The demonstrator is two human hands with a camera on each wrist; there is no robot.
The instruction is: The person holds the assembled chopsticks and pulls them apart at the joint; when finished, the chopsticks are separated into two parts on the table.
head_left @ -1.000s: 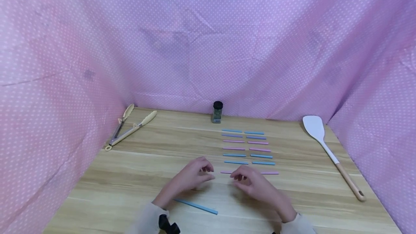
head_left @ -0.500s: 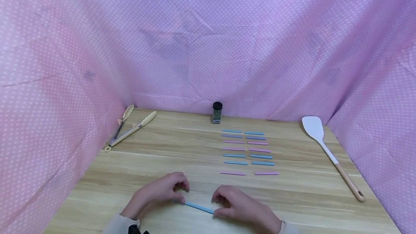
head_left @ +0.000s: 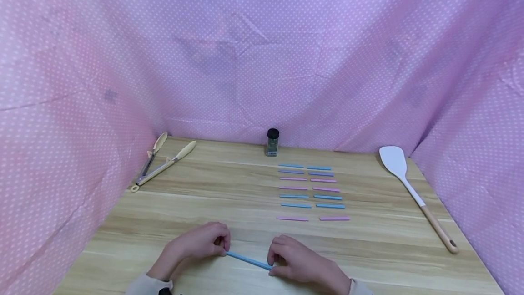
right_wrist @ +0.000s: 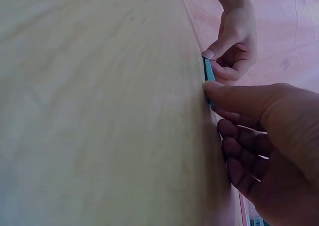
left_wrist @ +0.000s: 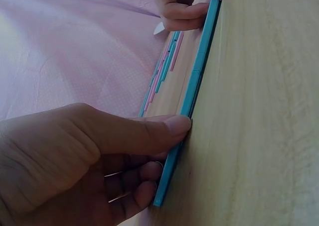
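Observation:
A long, thin blue stick [head_left: 248, 260] lies slantwise near the front of the table. My left hand [head_left: 201, 241] pinches its left part between thumb and fingers. At its other end my right hand [head_left: 302, 259] pinches it the same way. In the left wrist view the blue stick [left_wrist: 195, 71] shows a fine seam across its middle, and its near end sticks out past my left thumb. The right wrist view shows only a short length of the stick [right_wrist: 210, 72] between both hands. Beyond the hands, a pair of pink sticks [head_left: 292, 218] lies in line with a gap between.
Several blue, violet and pink sticks [head_left: 295, 205] lie in two columns further back. A black-capped jar [head_left: 272, 143] stands behind them. Spread tongs [head_left: 165, 164] lie at the left, a white spatula [head_left: 403, 179] at the right. Pink dotted cloth [head_left: 262, 58] surrounds the wooden table [head_left: 196, 208].
Both hands have come down from near the front pink sticks to the blue stick. The left moved left, and both now pinch the stick, which lay loose on the table earlier.

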